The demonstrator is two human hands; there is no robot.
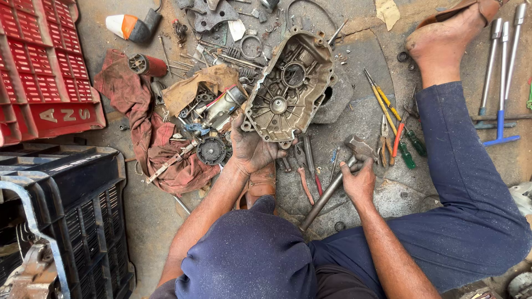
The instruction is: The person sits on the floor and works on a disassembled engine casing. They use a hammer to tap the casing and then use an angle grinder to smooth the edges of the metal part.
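Observation:
A grey metal engine casing [288, 88] lies open side up on the dirty floor in front of me. My left hand [249, 147], black with grease, grips its near edge. My right hand [359, 180] is closed round the metal shaft of a hammer [338, 182], just below the head, which rests low over the floor to the right of the casing. Pliers [303, 174] with red handles lie between my hands.
Screwdrivers [390, 119] lie right of the hammer, long T-handle wrenches [501, 72] at far right. My right leg stretches out there. A red rag [149, 133] with loose parts lies left of the casing. A red crate [41, 66] and black crate [72, 210] stand at left.

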